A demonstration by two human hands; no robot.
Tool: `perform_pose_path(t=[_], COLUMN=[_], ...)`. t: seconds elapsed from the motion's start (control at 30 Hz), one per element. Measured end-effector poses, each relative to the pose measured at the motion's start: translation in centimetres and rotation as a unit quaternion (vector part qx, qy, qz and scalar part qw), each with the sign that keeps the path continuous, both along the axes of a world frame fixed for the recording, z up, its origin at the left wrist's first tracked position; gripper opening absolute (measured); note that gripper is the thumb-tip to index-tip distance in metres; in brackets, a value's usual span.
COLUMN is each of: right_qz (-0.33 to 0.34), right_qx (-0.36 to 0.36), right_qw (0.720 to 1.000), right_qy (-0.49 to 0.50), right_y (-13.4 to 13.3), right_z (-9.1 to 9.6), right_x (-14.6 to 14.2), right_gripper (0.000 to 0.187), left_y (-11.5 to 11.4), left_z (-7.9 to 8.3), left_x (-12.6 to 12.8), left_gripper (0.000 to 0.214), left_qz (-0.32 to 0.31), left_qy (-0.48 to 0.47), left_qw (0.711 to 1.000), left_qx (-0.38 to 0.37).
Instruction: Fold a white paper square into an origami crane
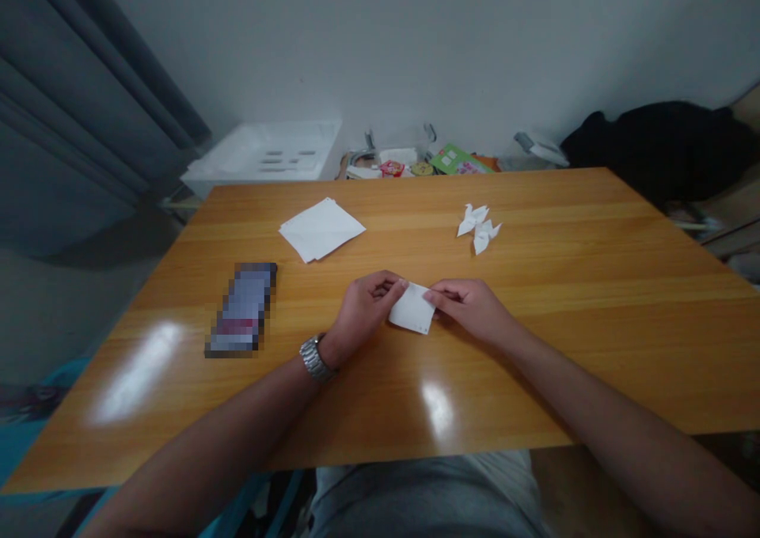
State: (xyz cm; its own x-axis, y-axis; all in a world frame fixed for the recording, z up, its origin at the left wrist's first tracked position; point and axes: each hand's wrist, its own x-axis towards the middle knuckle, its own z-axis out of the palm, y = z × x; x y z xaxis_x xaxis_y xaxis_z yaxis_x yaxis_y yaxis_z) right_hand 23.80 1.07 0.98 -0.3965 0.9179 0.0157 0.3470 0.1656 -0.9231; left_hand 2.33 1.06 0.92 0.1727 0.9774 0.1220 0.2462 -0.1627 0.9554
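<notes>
A small folded white paper (412, 311) lies on the wooden table (570, 301) between my two hands. My left hand (365, 307), with a metal watch on its wrist, pinches the paper's upper left corner with curled fingers. My right hand (472, 304) pinches the paper's right edge, fingers closed on it. Both hands rest on the table top.
A stack of white square sheets (321, 229) lies at the back left. Two folded white paper cranes (478, 225) sit at the back right. A phone (242, 308) lies left of my hands. Beyond the table are a white tray (267, 155), small clutter and dark cloth (665, 146).
</notes>
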Motion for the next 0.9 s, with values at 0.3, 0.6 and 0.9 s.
perform_pose_path(t=[0.3, 0.6, 0.9], right_qz=[-0.029, -0.028, -0.038], right_qx=[-0.05, -0.068, -0.052], right_qw=[0.997, 0.995, 0.997], right_qy=[0.05, 0.061, 0.05], right_y=[0.35, 0.39, 0.68], right_z=[-0.05, 0.53, 0.4], right_x=[0.55, 0.67, 0.96], right_gripper=[0.039, 0.042, 0.044], left_y=[0.29, 0.28, 0.53], left_z=[-0.11, 0.28, -0.04], left_x=[-0.31, -0.29, -0.59], left_gripper=[0.028, 0.026, 0.027], left_qz=[-0.021, -0.013, -0.06], left_qy=[-0.02, -0.014, -0.037], left_qw=[0.999, 1.0, 0.994], left_qx=[-0.021, -0.013, -0.079])
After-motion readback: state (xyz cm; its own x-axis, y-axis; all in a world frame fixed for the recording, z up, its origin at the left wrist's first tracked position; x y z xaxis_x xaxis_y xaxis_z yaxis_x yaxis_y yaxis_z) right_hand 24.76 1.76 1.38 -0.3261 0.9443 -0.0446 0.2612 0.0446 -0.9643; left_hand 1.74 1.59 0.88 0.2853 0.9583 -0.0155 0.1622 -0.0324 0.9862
